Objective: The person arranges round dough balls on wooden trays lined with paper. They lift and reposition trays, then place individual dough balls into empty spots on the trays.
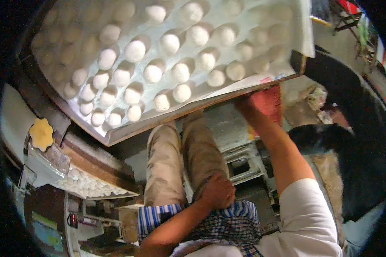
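Note:
My left hand (218, 191) lies near my lap, against my tan trousers (165, 165), with its fingers curled closed; whatever is inside them, if anything, is hidden. Out to the right, my right hand (248, 103) reaches to the near edge of a large tray (201, 108), beside a red cloth-like piece (268, 103). Shadow and blur hide its fingers. White dough-like balls (153, 73) sit spaced in loose rows on the tray's pale lining sheet (244, 88).
A second tray of white balls (94, 184) stands lower on the left, near a yellow scalloped lid-like disc (41, 134). A grey stool-like frame (242, 165) is beside my legs. Dark curved material (351, 107) and clutter (317, 97) lie at the right.

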